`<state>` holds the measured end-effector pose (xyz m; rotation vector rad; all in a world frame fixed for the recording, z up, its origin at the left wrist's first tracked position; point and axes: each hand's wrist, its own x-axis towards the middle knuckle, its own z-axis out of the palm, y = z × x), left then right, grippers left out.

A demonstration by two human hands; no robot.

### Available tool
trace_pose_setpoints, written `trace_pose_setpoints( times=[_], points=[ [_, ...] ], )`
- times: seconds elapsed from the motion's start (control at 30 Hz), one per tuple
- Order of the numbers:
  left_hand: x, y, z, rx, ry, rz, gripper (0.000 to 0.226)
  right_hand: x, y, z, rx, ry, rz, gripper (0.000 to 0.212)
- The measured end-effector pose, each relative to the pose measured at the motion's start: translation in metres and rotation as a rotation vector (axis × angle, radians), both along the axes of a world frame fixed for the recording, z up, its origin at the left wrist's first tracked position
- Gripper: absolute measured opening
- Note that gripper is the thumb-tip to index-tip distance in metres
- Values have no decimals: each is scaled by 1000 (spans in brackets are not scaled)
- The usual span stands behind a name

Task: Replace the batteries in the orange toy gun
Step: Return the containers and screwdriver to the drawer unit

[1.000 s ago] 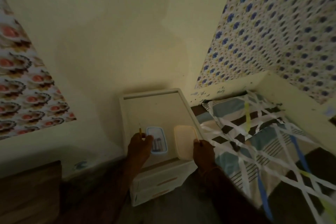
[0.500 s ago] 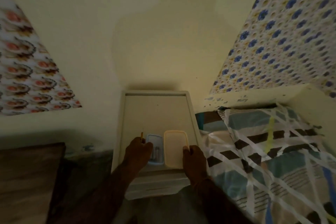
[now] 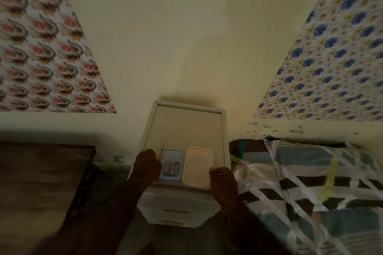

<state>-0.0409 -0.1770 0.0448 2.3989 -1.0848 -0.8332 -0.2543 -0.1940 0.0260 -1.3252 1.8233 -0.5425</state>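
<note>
A small blue-rimmed box (image 3: 171, 154) sits near the front edge of a white drawer unit (image 3: 184, 124), with a few batteries (image 3: 171, 168) lying in it. Touching its right side is a cream rectangular lid (image 3: 198, 166). My left hand (image 3: 146, 166) is closed in a fist just left of the box, and a thin orange stick (image 3: 162, 151) pokes up from it. My right hand (image 3: 224, 182) grips the near right corner of the cream lid. No orange toy gun is in view. The room is dim and the frame is blurred.
The drawer unit stands against a pale wall, its front drawers (image 3: 176, 208) below my hands. A bed with a striped pillow and cover (image 3: 310, 182) lies on the right. A dark wooden piece of furniture (image 3: 41, 182) is on the left.
The cream lid has moved left and now lies against the blue box. My view has swung left, so the drawer unit is centred. Both hands keep their places.
</note>
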Motion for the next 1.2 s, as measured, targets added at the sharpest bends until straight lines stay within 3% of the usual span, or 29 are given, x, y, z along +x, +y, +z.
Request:
trace_pose_setpoints(
  times=[0.23,0.37,0.5,0.63,0.7,0.8,0.87,0.93,1.1,1.2],
  points=[
    [-2,-6,-10,-27,18,11,29,3,10,-5,30,1,121,30],
    [4,-3,-20,-74,27,97,33,1,12,-7,11,-4,52,29],
    [3,18,-25,-210,35,116,27,-3,35,-11,-331,-1,3,14],
    [-12,47,-32,-329,-55,46,26,16,89,-41,-587,54,433,29],
    [-22,68,-33,-401,-128,5,19,25,112,-69,-556,194,653,34],
    [-27,106,-32,-494,-318,-137,23,23,121,-109,-68,337,873,50],
    [-23,130,-41,-388,-329,-263,36,19,118,-136,132,432,971,63],
    [-15,146,-62,-216,-247,-397,49,23,116,-157,187,505,991,67],
    [4,179,-118,-80,-294,-631,41,43,107,-188,174,609,987,72],
    [11,190,-137,-33,-254,-669,63,59,107,-195,156,624,933,72]
  ],
)
